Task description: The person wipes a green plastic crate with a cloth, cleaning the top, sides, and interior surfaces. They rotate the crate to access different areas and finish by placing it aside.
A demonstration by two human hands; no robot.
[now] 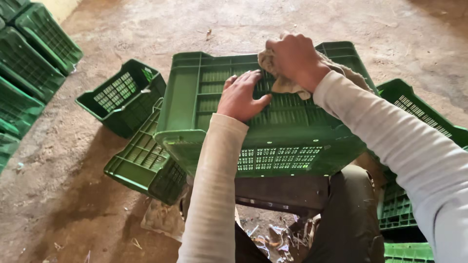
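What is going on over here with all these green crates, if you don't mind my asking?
A person has an upturned green crate in front of them. Their right hand presses a beige rag against its slatted bottom, while the left hand lies flat on it. More green crates lie around on the dirt floor.

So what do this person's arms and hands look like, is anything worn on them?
Both arms are covered by long, close-fitting sleeves of pale cream, finely ribbed fabric that end at the wrists. The left hand and right hand are bare: no gloves, rings or watch show.
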